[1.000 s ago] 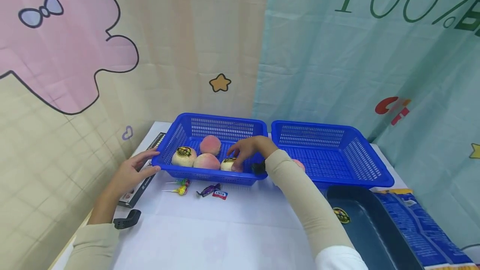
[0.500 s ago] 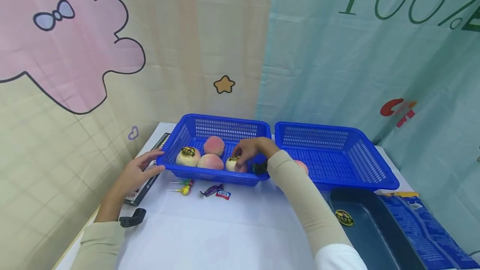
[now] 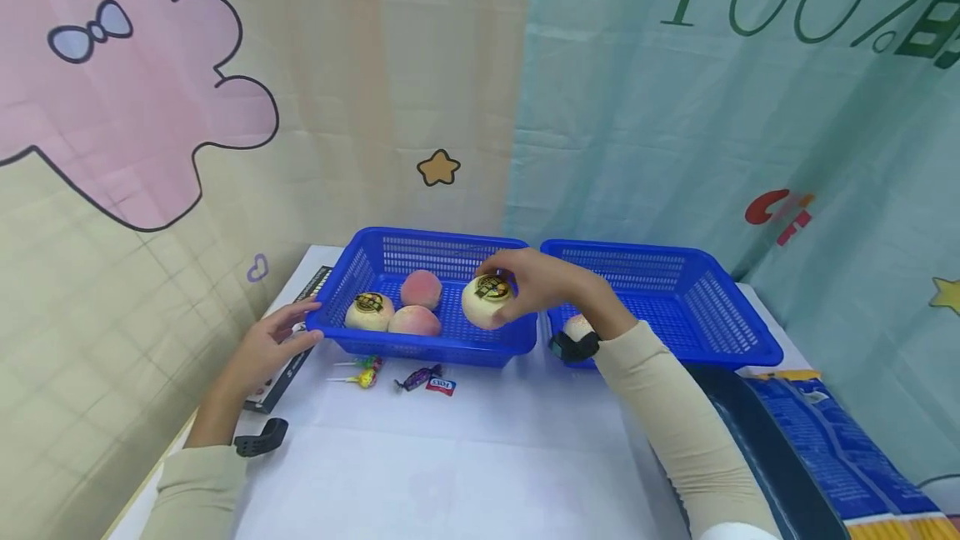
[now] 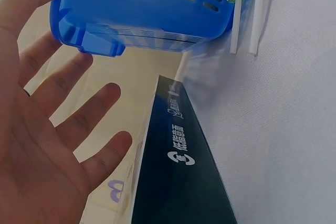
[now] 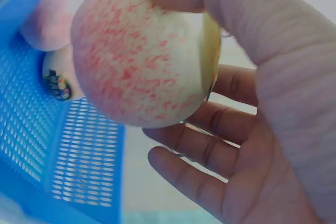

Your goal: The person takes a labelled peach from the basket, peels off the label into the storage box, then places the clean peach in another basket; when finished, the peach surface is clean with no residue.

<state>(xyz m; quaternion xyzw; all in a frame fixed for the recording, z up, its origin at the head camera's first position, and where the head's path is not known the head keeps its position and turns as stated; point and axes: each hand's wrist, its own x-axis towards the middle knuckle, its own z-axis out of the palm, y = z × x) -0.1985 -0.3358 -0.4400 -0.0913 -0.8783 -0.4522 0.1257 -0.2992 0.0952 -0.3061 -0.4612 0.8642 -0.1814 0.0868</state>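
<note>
My right hand (image 3: 546, 282) grips a pale peach (image 3: 482, 307) with a black-and-gold sticker, raised above the right part of the left blue basket (image 3: 442, 348). In the right wrist view, the peach (image 5: 139, 59) shows red speckles, with the thumb on one side and fingers on the other. Three more peaches lie in that basket: a stickered one (image 3: 367, 317), a pink one (image 3: 421, 290) at the back and another pink one (image 3: 415, 322) in front. My left hand (image 3: 262, 352) touches the basket's left end, its fingers spread and fairly straight in the left wrist view.
A second blue basket (image 3: 667, 315) stands to the right, a peach (image 3: 577, 327) partly hidden by my wrist. Lollipops (image 3: 366, 377) and wrapped candies (image 3: 417, 378) lie in front. A black box (image 4: 181, 161) is at left; a dark tray (image 3: 772, 440) and blue packet (image 3: 840, 440) at right.
My right hand has lifted the stickered peach up from the left basket's floor, and the right forearm has shifted right. The left hand stays at the basket's end.
</note>
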